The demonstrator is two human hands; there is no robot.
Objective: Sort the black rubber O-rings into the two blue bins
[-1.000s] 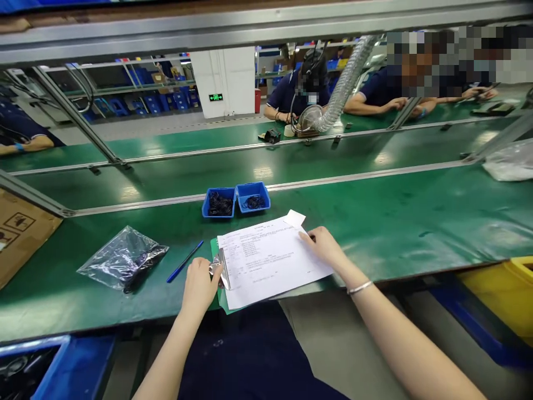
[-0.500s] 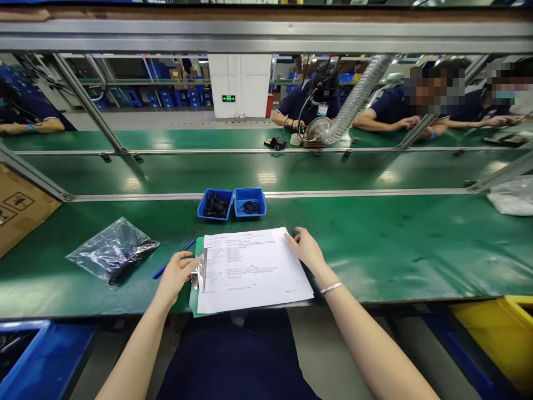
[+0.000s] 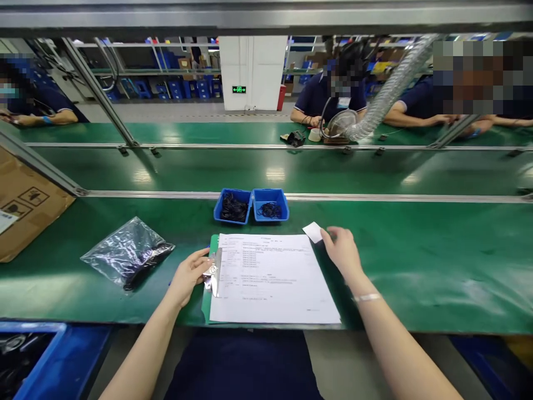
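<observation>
A green clipboard [image 3: 207,311] with printed sheets [image 3: 270,283] under its metal clip lies at the table's front edge. My left hand [image 3: 189,278] grips the clipboard at the clip, on its left side. Just past the sheets' upper right corner, my right hand [image 3: 343,253] pinches a small white slip of paper [image 3: 313,232] between thumb and fingers. Most of a blue pen is hidden behind my left hand.
Two blue bins [image 3: 270,214] with black coiled parts stand behind the clipboard. A clear plastic bag [image 3: 129,253] holding something black lies left, near a cardboard box [image 3: 33,205]. A blue crate [image 3: 58,339] sits at lower left. Co-workers sit across the green bench.
My right hand has drawn the small slip off the sheets' upper right corner, out to the right. The left hand stays at the clip. The head view has shifted.
</observation>
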